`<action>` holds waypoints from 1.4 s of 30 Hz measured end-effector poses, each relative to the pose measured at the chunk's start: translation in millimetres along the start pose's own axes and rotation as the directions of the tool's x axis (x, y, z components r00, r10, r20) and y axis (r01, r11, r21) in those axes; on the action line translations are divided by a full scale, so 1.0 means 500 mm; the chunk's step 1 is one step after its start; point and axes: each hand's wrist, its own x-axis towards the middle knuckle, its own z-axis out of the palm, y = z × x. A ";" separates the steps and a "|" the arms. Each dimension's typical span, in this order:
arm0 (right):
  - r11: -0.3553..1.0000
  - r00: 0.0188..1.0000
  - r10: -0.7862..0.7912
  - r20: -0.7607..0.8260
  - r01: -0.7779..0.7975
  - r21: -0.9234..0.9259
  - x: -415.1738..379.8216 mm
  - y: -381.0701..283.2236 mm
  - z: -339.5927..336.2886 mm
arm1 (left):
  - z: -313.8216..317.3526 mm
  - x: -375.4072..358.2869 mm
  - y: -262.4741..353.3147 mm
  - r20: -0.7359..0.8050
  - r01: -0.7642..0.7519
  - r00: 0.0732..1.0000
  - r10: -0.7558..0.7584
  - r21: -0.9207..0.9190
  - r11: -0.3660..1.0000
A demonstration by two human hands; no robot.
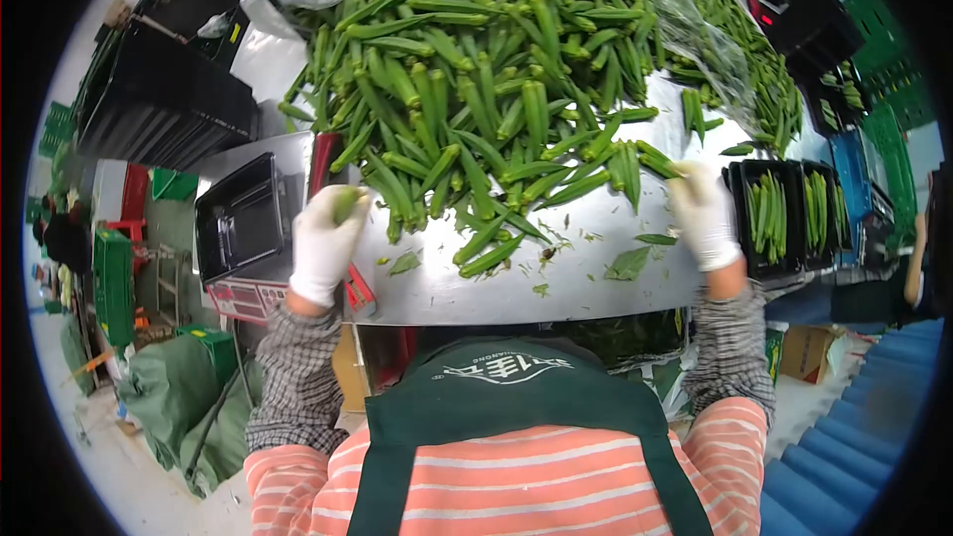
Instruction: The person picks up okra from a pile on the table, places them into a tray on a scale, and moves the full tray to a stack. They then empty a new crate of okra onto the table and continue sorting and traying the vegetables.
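Note:
A big heap of green okra (476, 89) covers the far part of the steel table (596, 288). My left hand (326, 243), in a white glove, is closed around an okra pod (345, 203) at the heap's left edge; most of the pod is hidden by the fingers. At the right edge, my gloved right hand (705, 216) has its fingertips pinched at the end of another okra pod (656, 160). Loose pods, leaf bits (627, 263) and trimmings lie on the steel between both hands.
A black tray (238, 218) sits on a scale (248, 300) at my left. To the right stand black trays holding okra (769, 218). Stacked black trays (164, 94) are at the far left. Clear plastic sheeting (710, 65) lies along the heap. Another person's arm (915, 258) shows far right.

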 end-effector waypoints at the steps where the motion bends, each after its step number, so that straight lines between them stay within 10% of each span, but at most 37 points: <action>1: 0.991 0.987 -0.130 0.100 0.133 -0.022 0.017 -0.060 0.059 | 0.020 0.006 -0.008 0.018 0.053 0.998 -0.053 -0.040 0.998; 3: 0.913 0.902 -0.386 0.192 0.404 -0.060 0.031 -0.093 0.174 | 0.068 0.023 -0.018 -0.023 0.008 1.000 -0.009 -0.039 0.999; 7: 0.869 0.881 -0.353 0.315 0.434 -0.238 0.050 -0.145 0.282 | 0.191 0.061 -0.029 -0.020 -0.244 0.970 0.244 0.005 0.970; 11: 0.838 0.866 -0.296 0.402 0.438 -0.326 0.064 -0.154 0.304 | 0.267 0.082 -0.019 0.128 -0.068 0.991 0.033 0.280 0.958; 18: 0.769 0.797 -0.293 0.529 0.525 -0.365 0.072 -0.166 0.295 | 0.241 0.071 -0.044 -0.080 0.101 0.990 -0.117 -0.174 0.980; 25: 0.834 0.806 -0.311 0.504 0.485 -0.262 0.060 -0.132 0.291 | 0.069 0.019 -0.091 0.167 0.301 0.828 -0.536 -0.938 0.171; 29: 0.987 0.954 -0.158 0.256 0.157 0.025 0.075 -0.132 0.282 | 0.088 -0.007 -0.132 0.201 0.392 0.765 -0.611 -0.899 0.196; 33: 0.961 0.928 0.037 0.371 -0.135 0.242 0.110 -0.231 0.293 | 0.135 0.016 -0.116 0.151 0.506 0.777 -0.611 -0.728 0.463; 37: 0.993 0.945 -0.049 0.324 0.082 -0.087 0.101 -0.262 0.392 | 0.183 0.032 -0.117 -0.103 0.480 0.858 -0.504 -0.190 0.856; 42: 0.937 0.938 -0.025 0.346 0.143 -0.320 0.082 -0.281 0.405 | 0.168 0.033 -0.093 -0.073 0.526 0.840 -0.538 -0.133 0.840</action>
